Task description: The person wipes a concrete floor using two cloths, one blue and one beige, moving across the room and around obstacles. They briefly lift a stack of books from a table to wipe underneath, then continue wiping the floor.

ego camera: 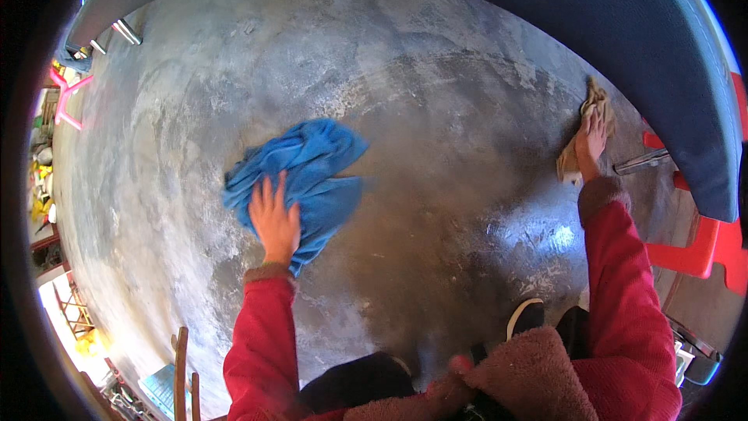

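My left hand [274, 222] presses a crumpled blue cloth [321, 155] against the grey concrete floor [426, 146], its fingers spread over the near left part of the fabric. The cloth's right edge is blurred. Far out to the right, my right hand [591, 139] lies on a bunched tan cloth [568, 165] and holds it to the floor. That second cloth is partly hidden under the palm. Both sleeves are red with brown fleecy cuffs.
A dark, stitched, padded furniture edge [660, 70] curves across the top and right. Its metal leg [643, 161] stands near my right hand. Red plastic furniture [695, 251] is at right, a pink stool [65, 96] at far left. A wooden piece [180, 371] rises at lower left.
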`<state>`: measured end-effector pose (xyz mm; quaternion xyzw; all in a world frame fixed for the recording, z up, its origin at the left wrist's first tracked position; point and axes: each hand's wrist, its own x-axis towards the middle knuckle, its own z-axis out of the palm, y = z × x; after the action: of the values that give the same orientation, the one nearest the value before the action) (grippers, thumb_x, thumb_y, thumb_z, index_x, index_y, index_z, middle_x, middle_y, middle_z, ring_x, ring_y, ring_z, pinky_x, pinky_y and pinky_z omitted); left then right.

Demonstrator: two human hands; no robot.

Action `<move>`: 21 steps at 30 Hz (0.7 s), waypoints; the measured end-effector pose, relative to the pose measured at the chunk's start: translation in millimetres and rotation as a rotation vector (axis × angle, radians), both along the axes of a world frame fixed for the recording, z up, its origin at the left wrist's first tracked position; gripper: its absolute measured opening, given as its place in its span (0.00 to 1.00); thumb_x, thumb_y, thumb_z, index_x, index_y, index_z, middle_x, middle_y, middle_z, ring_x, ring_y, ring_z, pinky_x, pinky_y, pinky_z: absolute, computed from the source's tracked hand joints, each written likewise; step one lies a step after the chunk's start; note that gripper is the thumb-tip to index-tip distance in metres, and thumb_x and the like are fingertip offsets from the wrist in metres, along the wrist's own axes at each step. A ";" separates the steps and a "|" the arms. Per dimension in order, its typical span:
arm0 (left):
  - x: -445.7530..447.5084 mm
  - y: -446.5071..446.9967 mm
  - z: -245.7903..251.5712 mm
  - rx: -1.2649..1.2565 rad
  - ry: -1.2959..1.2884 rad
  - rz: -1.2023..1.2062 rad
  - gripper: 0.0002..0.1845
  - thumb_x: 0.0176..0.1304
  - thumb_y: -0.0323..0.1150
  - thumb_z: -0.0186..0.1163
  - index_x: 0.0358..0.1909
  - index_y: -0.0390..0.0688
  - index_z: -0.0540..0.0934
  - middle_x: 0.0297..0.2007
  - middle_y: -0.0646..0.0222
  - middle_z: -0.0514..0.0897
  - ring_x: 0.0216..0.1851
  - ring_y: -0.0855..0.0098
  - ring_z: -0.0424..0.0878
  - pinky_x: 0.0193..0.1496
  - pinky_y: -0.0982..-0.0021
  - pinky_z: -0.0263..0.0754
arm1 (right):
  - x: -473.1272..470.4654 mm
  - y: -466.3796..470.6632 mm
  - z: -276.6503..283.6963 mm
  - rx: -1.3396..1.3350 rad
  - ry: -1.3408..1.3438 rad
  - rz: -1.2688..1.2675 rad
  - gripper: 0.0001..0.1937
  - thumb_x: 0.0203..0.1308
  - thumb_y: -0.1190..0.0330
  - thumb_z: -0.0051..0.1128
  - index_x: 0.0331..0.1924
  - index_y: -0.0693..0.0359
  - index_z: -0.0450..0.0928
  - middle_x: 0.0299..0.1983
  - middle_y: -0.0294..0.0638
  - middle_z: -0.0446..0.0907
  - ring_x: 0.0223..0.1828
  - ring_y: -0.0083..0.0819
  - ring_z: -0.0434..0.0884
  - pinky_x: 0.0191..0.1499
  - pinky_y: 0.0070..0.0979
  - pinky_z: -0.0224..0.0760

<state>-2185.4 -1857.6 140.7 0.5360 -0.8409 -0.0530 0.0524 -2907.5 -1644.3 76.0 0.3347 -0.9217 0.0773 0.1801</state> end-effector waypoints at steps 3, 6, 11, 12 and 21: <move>20.9 -2.4 -9.5 -0.058 -0.068 0.076 0.39 0.71 0.49 0.57 0.83 0.57 0.62 0.78 0.56 0.64 0.82 0.46 0.51 0.80 0.41 0.44 | -30.8 -31.5 -19.3 0.137 0.067 -0.116 0.29 0.78 0.49 0.42 0.73 0.57 0.73 0.74 0.51 0.72 0.76 0.52 0.68 0.76 0.46 0.60; 21.8 -0.3 -18.3 -0.046 -0.078 0.095 0.39 0.72 0.50 0.56 0.83 0.56 0.60 0.78 0.56 0.64 0.83 0.46 0.49 0.81 0.41 0.41 | -21.1 -98.6 -19.0 -0.017 0.073 0.021 0.28 0.76 0.49 0.44 0.70 0.58 0.76 0.70 0.50 0.76 0.73 0.50 0.72 0.74 0.45 0.63; 19.7 -1.6 -14.1 -0.050 -0.065 0.086 0.40 0.71 0.50 0.57 0.83 0.56 0.61 0.77 0.56 0.65 0.82 0.46 0.50 0.80 0.41 0.42 | 156.4 -281.1 -3.3 -0.087 -0.372 0.309 0.20 0.76 0.53 0.48 0.57 0.55 0.84 0.57 0.48 0.84 0.57 0.43 0.83 0.58 0.44 0.76; 20.0 -1.4 -12.7 -0.031 -0.069 0.097 0.40 0.70 0.49 0.58 0.82 0.57 0.62 0.77 0.56 0.66 0.82 0.46 0.51 0.80 0.41 0.43 | 210.3 -302.8 2.1 -0.150 -0.361 0.459 0.17 0.75 0.57 0.48 0.55 0.56 0.83 0.55 0.47 0.84 0.55 0.44 0.82 0.58 0.44 0.75; 22.7 -3.1 -19.1 -0.061 -0.038 0.105 0.36 0.72 0.47 0.57 0.81 0.57 0.64 0.78 0.58 0.66 0.83 0.50 0.52 0.81 0.42 0.43 | 433.8 -176.1 27.5 -0.141 -0.366 1.403 0.21 0.72 0.65 0.52 0.65 0.59 0.77 0.66 0.46 0.78 0.72 0.44 0.72 0.77 0.43 0.61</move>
<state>-2162.7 -1860.6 121.6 0.5783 -0.8138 -0.0143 0.0554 -2473.8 -1820.4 103.5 0.8162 -0.4983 0.2884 -0.0480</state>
